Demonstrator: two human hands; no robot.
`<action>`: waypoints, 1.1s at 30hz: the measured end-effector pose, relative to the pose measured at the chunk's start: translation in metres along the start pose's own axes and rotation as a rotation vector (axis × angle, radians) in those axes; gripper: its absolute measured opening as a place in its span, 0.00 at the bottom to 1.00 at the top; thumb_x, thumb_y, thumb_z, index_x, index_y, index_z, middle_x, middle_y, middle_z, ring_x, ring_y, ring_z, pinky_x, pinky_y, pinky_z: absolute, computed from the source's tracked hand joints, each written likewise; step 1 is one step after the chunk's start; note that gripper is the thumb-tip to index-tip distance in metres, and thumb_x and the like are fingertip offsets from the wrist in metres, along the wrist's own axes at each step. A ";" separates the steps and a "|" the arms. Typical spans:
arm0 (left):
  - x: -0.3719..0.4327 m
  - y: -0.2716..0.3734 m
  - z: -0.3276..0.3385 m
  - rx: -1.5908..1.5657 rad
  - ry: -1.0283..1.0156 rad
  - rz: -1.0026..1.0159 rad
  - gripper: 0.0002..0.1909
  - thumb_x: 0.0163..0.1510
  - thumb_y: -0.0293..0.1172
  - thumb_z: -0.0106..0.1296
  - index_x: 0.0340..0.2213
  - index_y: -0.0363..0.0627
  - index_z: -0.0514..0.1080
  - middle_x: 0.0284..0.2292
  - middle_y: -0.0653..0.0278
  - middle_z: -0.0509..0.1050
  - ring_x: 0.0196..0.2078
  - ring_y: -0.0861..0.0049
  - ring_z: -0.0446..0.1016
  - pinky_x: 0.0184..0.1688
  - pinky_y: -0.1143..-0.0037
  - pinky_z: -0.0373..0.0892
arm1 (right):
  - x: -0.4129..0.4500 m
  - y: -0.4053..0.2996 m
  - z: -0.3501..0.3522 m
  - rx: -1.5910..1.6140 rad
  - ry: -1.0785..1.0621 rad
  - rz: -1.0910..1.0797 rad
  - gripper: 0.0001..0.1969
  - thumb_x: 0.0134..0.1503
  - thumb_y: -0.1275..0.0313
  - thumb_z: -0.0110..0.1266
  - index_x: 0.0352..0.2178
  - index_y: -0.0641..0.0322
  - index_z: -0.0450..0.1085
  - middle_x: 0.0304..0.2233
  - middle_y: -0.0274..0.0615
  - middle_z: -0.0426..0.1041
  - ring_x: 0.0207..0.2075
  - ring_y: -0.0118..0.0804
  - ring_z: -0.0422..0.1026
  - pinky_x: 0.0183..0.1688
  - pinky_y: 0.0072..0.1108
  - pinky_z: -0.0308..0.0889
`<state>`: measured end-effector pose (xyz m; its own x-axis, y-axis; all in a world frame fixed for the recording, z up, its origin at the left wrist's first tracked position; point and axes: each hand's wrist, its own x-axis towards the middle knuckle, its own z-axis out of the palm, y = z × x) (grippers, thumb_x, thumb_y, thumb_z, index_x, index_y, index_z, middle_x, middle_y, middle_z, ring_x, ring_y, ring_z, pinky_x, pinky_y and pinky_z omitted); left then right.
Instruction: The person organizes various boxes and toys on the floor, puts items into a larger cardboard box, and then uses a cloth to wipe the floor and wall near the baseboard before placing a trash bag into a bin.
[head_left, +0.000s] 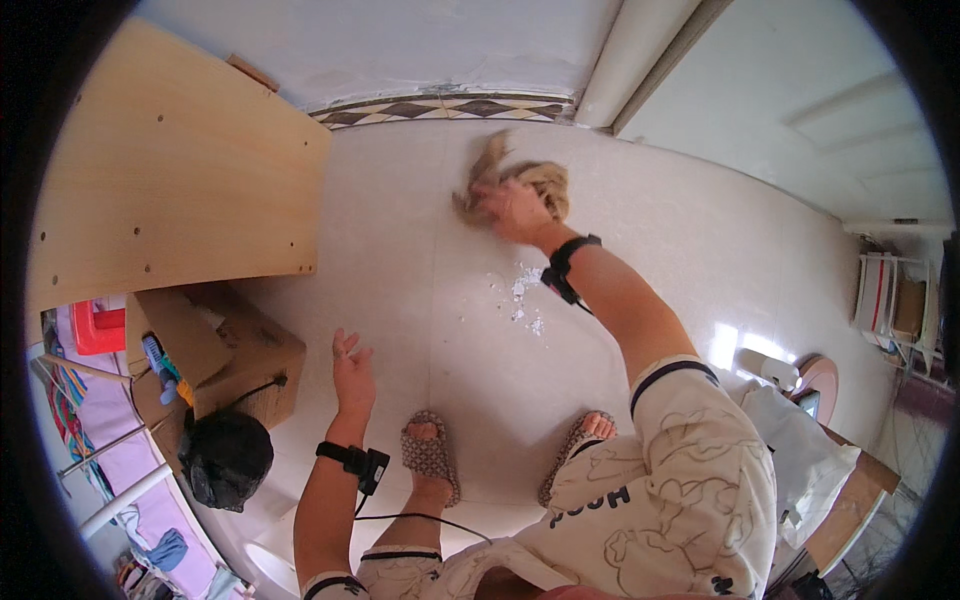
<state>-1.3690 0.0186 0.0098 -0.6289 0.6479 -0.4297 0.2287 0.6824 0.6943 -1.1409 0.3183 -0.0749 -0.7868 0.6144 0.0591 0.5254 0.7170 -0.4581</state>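
Note:
My right hand (514, 210) grips a crumpled brown cloth (551, 184) low over the pale floor, close to the tiled baseboard; the cloth's left part is blurred. Between that hand and my feet, a small patch of shiny wet spots (525, 292) lies on the floor. My left hand (352, 375) is held in the air at the left, fingers apart, with nothing in it. Each wrist wears a black strap with a small device. My feet are in patterned slippers (430, 450).
At the left stand a wooden cabinet panel (187, 172), an open cardboard box (262, 375) and a black plastic bag (229, 457). A diamond-patterned baseboard (450, 107) runs along the wall. At the right are a door (810, 97), a white bag (795, 457) and a small rack (896, 300).

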 end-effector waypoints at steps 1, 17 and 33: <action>0.001 -0.003 0.001 0.001 -0.014 0.014 0.31 0.52 0.24 0.42 0.55 0.41 0.44 0.48 0.53 0.60 0.41 0.73 0.66 0.43 0.77 0.62 | -0.007 -0.010 0.004 0.035 -0.103 -0.076 0.15 0.40 0.72 0.47 0.32 0.50 0.72 0.51 0.24 0.60 0.39 0.38 0.62 0.40 0.30 0.60; -0.006 0.001 0.012 0.099 -0.127 0.106 0.25 0.53 0.27 0.41 0.52 0.36 0.51 0.41 0.53 0.67 0.35 0.74 0.68 0.39 0.77 0.65 | -0.076 -0.089 -0.047 0.665 -0.278 -0.287 0.19 0.38 0.77 0.46 0.36 0.58 0.69 0.34 0.43 0.70 0.39 0.46 0.65 0.42 0.32 0.61; -0.045 -0.009 -0.073 -0.348 0.354 -0.158 0.20 0.57 0.29 0.36 0.51 0.41 0.51 0.42 0.59 0.66 0.36 0.78 0.68 0.36 0.80 0.65 | -0.042 -0.255 0.108 0.135 -0.554 -1.217 0.13 0.45 0.61 0.50 0.35 0.45 0.71 0.54 0.27 0.56 0.57 0.37 0.48 0.57 0.47 0.37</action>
<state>-1.3972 -0.0418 0.0648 -0.8626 0.3508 -0.3646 -0.1121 0.5702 0.8138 -1.2772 0.0737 -0.0562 -0.7711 -0.6213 0.1390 -0.6067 0.6508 -0.4565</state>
